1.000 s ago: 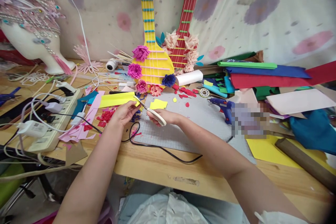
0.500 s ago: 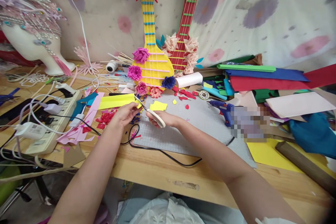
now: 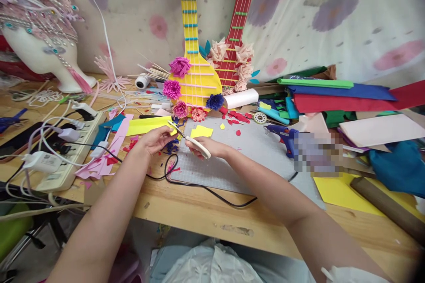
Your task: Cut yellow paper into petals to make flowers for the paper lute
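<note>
My left hand [image 3: 156, 139] pinches the right end of a long yellow paper strip [image 3: 146, 125], which stretches off to the left. My right hand [image 3: 207, 147] is closed on the white handles of a pair of scissors [image 3: 198, 146]. The blades point up and left and meet the strip's end beside my left fingertips. Just right of the blades, a yellow piece [image 3: 201, 131] lies on the grey cutting mat [image 3: 229, 172]. A small yellow cutout [image 3: 222, 126] and a red petal-shaped cutout [image 3: 238, 133] rest farther right.
A yellow paper lute [image 3: 199, 77] with flowers and a red one [image 3: 232, 59] lean at the back. A blue glue gun [image 3: 282, 137] lies right, its black cord [image 3: 206, 189] looping along the mat's front. A power strip [image 3: 78, 150] is at left, coloured sheets [image 3: 345, 101] at right.
The view has shifted slightly. My left forearm has swung a little left, while both hands stay at the strip's end with the scissors. The yellow pieces on the mat look unchanged.
</note>
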{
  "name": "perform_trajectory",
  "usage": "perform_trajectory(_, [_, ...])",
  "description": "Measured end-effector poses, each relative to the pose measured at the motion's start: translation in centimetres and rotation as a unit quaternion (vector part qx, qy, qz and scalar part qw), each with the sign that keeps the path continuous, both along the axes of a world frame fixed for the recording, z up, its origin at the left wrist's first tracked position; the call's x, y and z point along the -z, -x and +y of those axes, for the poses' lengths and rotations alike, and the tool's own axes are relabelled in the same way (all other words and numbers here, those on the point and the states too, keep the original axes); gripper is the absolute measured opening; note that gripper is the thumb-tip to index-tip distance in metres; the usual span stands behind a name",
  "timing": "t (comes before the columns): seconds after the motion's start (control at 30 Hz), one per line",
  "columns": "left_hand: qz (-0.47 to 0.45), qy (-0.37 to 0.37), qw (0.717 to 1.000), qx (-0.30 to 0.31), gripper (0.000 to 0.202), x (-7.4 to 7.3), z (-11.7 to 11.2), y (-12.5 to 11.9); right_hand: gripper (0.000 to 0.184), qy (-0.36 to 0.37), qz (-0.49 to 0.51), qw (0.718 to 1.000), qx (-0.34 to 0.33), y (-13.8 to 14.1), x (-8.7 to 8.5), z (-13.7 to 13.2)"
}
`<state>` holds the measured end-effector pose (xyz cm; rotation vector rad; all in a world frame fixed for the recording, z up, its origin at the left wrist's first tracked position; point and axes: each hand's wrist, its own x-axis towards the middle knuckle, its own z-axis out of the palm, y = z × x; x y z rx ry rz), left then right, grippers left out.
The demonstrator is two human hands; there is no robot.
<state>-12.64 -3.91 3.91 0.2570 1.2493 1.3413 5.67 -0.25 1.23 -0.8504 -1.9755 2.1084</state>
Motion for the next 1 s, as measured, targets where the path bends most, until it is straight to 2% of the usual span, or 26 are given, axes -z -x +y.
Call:
perform_trajectory(0.23, [0.007, 0.004, 1.000, 0.023, 0.022, 0.0, 0.1, 1.0, 0.045, 0.006, 0.005, 1.000, -0.003, 0.0, -0.6, -0.2])
perform_trajectory(0.53, [0.061, 0.023, 0.995, 0.076, 0.022, 0.0, 0.1, 1.9, 0.046, -0.016, 0.009, 1.000, -0.025, -0.2, 0.3, 0.1])
perform_trajectory(0.87, [0.015, 0.108, 0.988, 0.108, 0.027, -0.8, -0.1, 3.2, 0.044, -0.010, -0.016, 0.998, -0.061, -0.1, 0.3, 0.5])
perform_trajectory(1.0, [-0.003, 0.098, 0.990, 0.106, 0.026, -0.6, -0.1, 3.6, 0.044, 0.001, -0.006, 0.999, -0.051, -0.3, -0.1, 0.4])
